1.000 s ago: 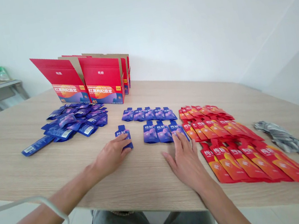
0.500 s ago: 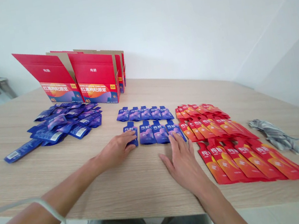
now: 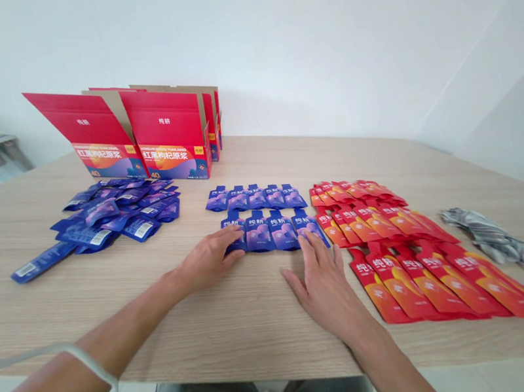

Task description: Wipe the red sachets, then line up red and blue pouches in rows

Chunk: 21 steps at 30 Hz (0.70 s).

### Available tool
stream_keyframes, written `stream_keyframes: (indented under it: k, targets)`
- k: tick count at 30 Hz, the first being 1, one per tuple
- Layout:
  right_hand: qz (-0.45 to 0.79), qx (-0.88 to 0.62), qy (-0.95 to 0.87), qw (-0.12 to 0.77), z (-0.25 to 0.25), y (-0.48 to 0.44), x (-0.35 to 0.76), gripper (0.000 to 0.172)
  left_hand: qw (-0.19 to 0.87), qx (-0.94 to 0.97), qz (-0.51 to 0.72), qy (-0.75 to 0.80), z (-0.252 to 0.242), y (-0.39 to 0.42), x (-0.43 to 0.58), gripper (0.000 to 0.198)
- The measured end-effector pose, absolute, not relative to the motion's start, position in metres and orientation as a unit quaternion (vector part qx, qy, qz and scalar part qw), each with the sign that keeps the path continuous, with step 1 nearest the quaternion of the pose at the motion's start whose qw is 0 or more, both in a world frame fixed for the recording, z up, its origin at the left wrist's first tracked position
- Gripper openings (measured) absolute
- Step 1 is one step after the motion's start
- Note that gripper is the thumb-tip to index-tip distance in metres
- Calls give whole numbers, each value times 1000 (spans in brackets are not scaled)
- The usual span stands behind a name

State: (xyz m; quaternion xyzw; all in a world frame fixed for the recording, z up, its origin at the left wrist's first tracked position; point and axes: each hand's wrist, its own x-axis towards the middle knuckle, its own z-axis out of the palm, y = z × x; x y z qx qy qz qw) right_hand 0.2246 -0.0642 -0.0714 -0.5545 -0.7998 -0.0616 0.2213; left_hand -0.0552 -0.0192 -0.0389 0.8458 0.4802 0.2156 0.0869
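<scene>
In the head view, my left hand [image 3: 211,257] has its fingertips and thumb drawn in on the left-end blue pouch [image 3: 233,222], covering part of it. That pouch lies against a row of spouted blue pouches [image 3: 257,231] printed with purple fruit. At the row's other end, my right hand [image 3: 323,285] lies with fingers spread, its fingertips touching the lower part of the rightmost blue pouch [image 3: 306,221]. Behind is a second row of blue pouches [image 3: 255,197]. To the right, three overlapping rows of red-orange pouches [image 3: 404,279] lie close to my right hand.
A loose heap of blue pouches [image 3: 110,213] lies on the left. Red cartons [image 3: 169,131] with raised flaps stand behind it. Striped grey gloves or cloth [image 3: 490,236] lie far right. A white cable [image 3: 43,353] crosses above my left forearm.
My left hand has moved slightly right, sliding the left-end blue pouch up to its neighbour and closing the gap. My right hand stays on the rightmost pouch. The view has shifted slightly.
</scene>
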Motion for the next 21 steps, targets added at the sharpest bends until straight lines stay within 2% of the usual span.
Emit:
stream_keyframes:
  k: [5,9,14,17,21]
  targets:
    - [-80,-541,-803,237,-77,-63,227,68,-42,780,190,595,-22,-21,-91,43]
    - [-82,-533,-805,245,-80,-61,228,68,-139,676,54,722,2,-20,-134,43]
    - [-88,-533,-805,247,-81,-61,228,69,-96,626,-65,771,12,-17,-156,49]
    - [-88,-534,-803,248,-81,-61,228,68,-109,640,-75,757,11,-19,-153,55]
    - [-88,-539,-800,249,-82,-61,227,66,-123,639,-66,756,16,-25,-148,52]
